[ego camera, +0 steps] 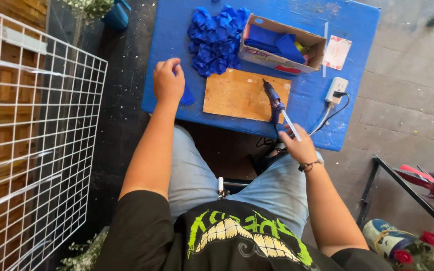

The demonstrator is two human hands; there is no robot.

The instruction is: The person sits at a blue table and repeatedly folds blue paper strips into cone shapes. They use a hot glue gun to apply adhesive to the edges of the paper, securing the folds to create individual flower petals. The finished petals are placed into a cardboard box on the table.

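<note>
Right hand [300,146]: nearest the camera, wrist bent, fingers pinched on the rear end of a pale glue stick [291,125] that feeds into the blue glue gun [273,98]. Gun lies just ahead of this hand, nozzle on the wooden board [242,94], not lifted.

Left hand [168,82]: arm stretched forward, knuckles up, fingers curled over a small blue fabric piece [186,95] at the near left of the blue table [167,40].

Beyond both hands: heap of finished blue fabric petals [216,40], a sizeable batch already made; open cardboard box [282,47] to its right holds uncut blue material, so more seems left.

Right of the right hand: white power adapter [336,90] with cord. Left of the left hand: white wire grid [31,135].
</note>
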